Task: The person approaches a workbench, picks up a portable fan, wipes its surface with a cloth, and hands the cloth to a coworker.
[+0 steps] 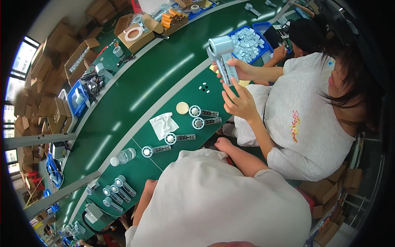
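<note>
At the table's near edge my right hand (223,144) is curled, with nothing visible in it. My left hand (151,185) rests at the edge farther left, its fingers hidden. Between and beyond them lie light-blue handheld fans with open handles: one fan (147,151) is nearest my left hand, another (171,138) is beside it, and two more (198,122) (195,110) lie closer to my right hand. A white cloth (163,125) and a round cream disc (182,108) are behind them. Several more fans (119,181) stand grouped at the left.
A seated person (304,107) at the right holds a light-blue fan (224,55) in both hands. A clear bottle (123,157) lies by the rail. Beyond runs a green conveyor (152,86). Farther off are a blue tray (247,43) of parts and a cardboard box (138,39).
</note>
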A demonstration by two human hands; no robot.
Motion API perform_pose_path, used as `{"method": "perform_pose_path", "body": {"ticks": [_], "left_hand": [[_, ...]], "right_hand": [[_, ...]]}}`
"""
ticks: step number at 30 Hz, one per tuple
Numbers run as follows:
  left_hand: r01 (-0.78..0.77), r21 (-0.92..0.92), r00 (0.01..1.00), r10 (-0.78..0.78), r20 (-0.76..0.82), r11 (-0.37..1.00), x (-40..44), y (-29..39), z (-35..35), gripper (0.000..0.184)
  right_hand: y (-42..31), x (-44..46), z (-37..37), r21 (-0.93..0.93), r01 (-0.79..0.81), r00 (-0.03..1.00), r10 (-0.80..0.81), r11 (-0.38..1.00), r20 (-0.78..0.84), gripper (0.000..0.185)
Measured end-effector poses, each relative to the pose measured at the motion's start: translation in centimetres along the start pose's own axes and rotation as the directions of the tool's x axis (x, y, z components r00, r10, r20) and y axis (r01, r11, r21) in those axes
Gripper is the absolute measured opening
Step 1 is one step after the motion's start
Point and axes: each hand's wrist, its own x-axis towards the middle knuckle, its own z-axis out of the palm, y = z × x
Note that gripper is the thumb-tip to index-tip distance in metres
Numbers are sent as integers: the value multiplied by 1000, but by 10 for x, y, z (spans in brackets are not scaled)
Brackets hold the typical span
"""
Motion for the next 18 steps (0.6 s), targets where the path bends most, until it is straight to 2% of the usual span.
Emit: {"method": "perform_pose_path", "body": {"ticks": [4,10,18], "left_hand": [[-7,-9,1000,7,-28,1000,-26,24,-8,47],[-7,-23,1000,7,-23,1000,-15,12,-3,44],[-38,-61,999,37,-18,997,-11,8,-1,40]], "right_hand": [[-1,1,2,5,-15,1000,15,1000,-15,29],[-6,-4,-6,-10,-23,999,23,1000,37,34],[3,8,4,-16,-4,1000,4,1000,1,30]]}}
